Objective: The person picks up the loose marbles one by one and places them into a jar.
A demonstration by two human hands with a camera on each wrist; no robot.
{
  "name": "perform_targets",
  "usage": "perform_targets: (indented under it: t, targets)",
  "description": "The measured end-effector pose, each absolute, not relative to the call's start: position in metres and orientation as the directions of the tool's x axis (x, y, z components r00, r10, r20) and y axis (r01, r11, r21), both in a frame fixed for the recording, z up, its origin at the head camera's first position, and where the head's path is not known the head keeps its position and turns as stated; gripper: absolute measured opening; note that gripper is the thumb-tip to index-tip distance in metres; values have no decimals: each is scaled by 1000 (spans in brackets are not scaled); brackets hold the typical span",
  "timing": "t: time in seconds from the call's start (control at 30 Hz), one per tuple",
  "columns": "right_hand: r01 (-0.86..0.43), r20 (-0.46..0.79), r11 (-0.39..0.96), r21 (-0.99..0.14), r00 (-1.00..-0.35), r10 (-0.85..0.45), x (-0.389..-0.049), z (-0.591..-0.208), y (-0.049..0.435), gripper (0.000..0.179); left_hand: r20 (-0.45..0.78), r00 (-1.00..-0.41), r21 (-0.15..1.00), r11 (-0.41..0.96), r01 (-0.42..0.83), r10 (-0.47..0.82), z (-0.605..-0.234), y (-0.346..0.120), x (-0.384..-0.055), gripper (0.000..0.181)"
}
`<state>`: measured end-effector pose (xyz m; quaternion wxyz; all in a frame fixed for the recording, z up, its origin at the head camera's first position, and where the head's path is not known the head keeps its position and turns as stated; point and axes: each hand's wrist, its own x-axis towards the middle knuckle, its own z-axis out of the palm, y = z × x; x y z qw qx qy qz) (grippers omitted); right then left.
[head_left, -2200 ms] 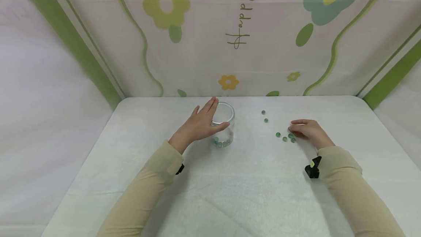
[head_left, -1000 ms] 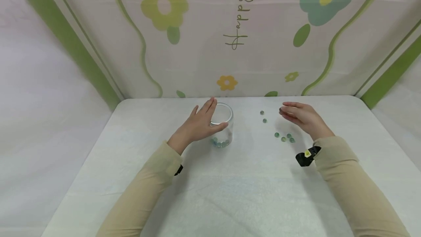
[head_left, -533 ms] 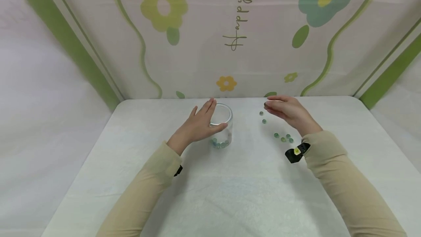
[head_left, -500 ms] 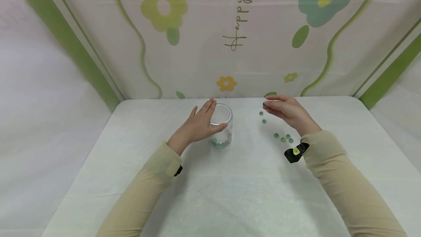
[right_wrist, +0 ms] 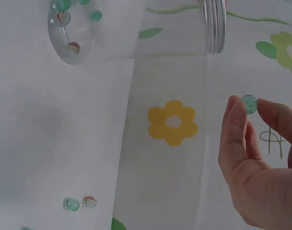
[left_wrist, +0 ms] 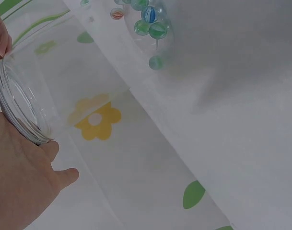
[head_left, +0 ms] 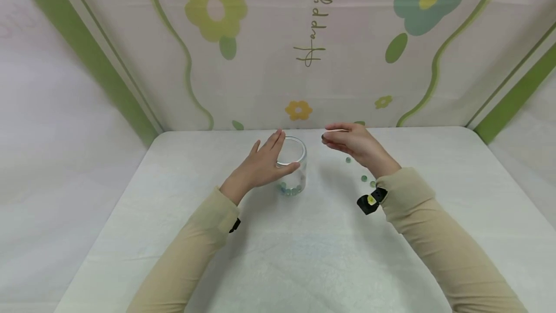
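A clear glass jar (head_left: 300,174) stands upright near the table's back edge, with several marbles (head_left: 292,191) on its bottom, green ones plus a blue-striped one seen in the left wrist view. My left hand (head_left: 262,164) rests against the left side of the jar's rim, fingers stretched out and thumb extended across the front. To the right of the jar and at about rim height, my right hand (head_left: 358,145) pinches a green glass marble (right_wrist: 250,104) between thumb and fingertips. The jar's mouth is uncovered.
Loose marbles lie on the white table to the right, among them a green marble (head_left: 348,160) and another marble (head_left: 364,178); the right hand and wrist hide some. A flower-printed cloth (head_left: 260,71) hangs behind the table's back edge.
My right hand has picked up the marble from the right-hand group, lifted it and carried it left towards the jar. My left hand has stayed at the jar.
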<state>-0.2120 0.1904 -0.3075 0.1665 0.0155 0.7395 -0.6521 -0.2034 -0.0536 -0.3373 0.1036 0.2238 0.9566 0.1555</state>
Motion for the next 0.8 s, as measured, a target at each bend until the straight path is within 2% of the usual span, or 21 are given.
perform_targets:
  t: [0.4,0.8]
  targets:
    - [207,-242,152,-966,-931,-272,-210,-302,150,41,-138,-878,354,851,389,459,-338,-55,-205,94]
    - [199,-255,224,-954,-932,-258,-214,-306,147,41,-145,-877,348,854,388,458,-336,-53,-203,93]
